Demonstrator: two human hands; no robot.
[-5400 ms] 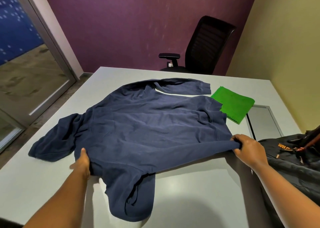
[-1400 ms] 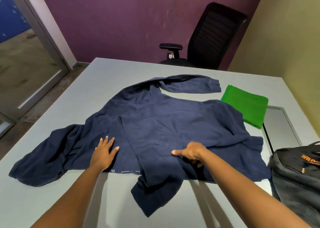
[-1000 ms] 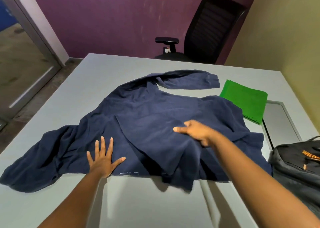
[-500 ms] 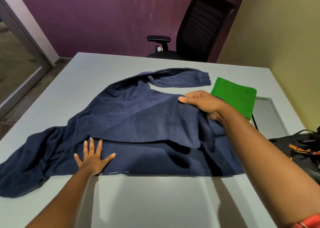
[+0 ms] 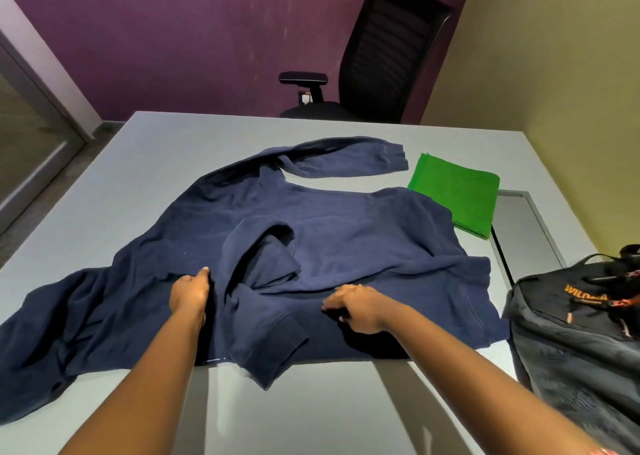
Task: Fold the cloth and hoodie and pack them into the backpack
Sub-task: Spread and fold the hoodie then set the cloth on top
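Purple far wall (image 5: 207,39), yellow-green right wall (image 5: 554,74); black office chair (image 5: 381,56) beyond grey surface (image 5: 173,143); glass door (image 5: 27,136) at left

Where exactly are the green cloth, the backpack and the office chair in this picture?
green cloth (image 5: 453,196): head view, middle of its folded top.
backpack (image 5: 568,337): head view, dark front panel below the orange lettering.
office chair (image 5: 391,49): head view, centre of the black mesh backrest.

One hoodie (image 5: 346,233), cloth (image 5: 457,198), seemingly backpack (image 5: 571,333).
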